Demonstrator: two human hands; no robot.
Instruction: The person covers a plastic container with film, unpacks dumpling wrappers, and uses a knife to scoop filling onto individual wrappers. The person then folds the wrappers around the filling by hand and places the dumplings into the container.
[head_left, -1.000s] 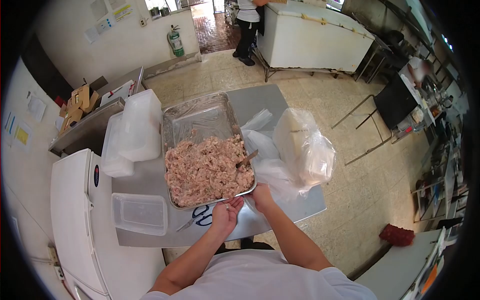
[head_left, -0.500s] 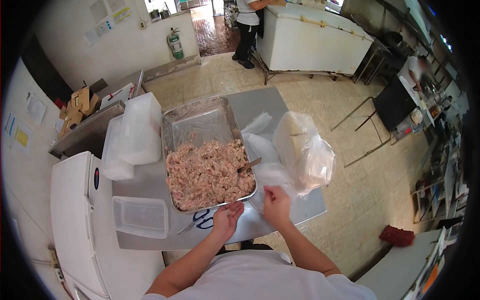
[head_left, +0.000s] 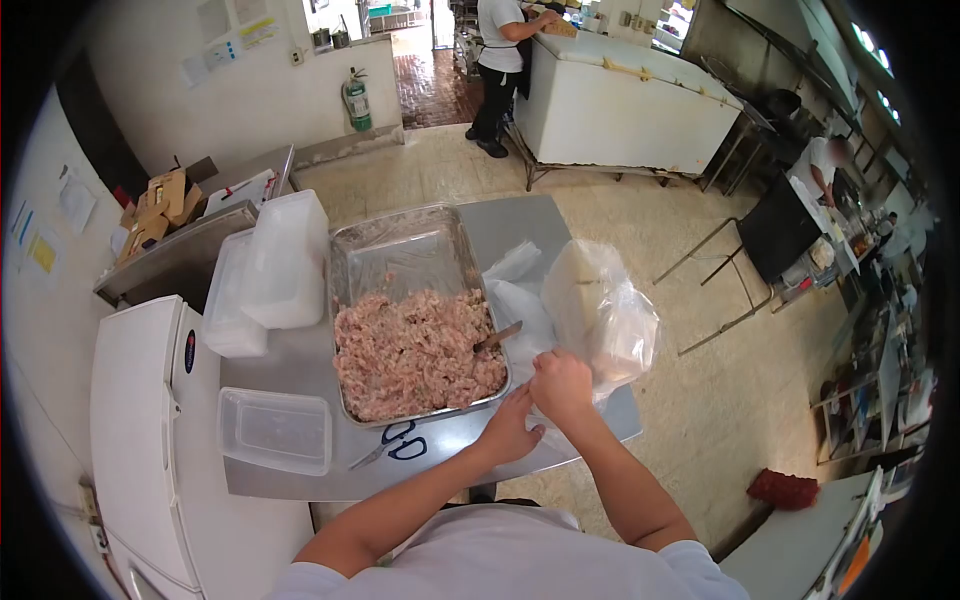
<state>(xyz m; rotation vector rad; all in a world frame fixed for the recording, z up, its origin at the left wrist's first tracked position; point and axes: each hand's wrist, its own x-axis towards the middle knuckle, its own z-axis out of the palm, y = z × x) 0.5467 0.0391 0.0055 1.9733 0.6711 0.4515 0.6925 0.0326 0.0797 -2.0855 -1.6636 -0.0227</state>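
My right hand [head_left: 563, 385] is closed in a fist beside the thin clear plastic bags [head_left: 522, 308]; whatever its fingers hold is hidden. Against it, my left hand [head_left: 510, 430] reaches in with fingers stretched out and thumb apart. Just left of both hands is a metal tray [head_left: 405, 262] of ground meat mixture [head_left: 420, 350]. A brown-handled utensil [head_left: 497, 337] sticks out of the meat at the right side. Past my right hand stands a large clear bag [head_left: 625, 325] with pale blocks or stacked contents inside. Blue-handled scissors [head_left: 400, 442] lie in front of the tray.
An open plastic container [head_left: 275, 430] sits at the metal table's [head_left: 520, 220] front left, with stacked translucent containers [head_left: 285, 260] behind. A white fridge [head_left: 140, 400] stands left. One person [head_left: 500, 50] works by a chest freezer [head_left: 625, 100]; another person [head_left: 822, 165] is at the right.
My left hand has left the tray's front edge, turned over and moved right to meet my right hand. My right hand has shifted slightly up and right. The view has tilted a little.
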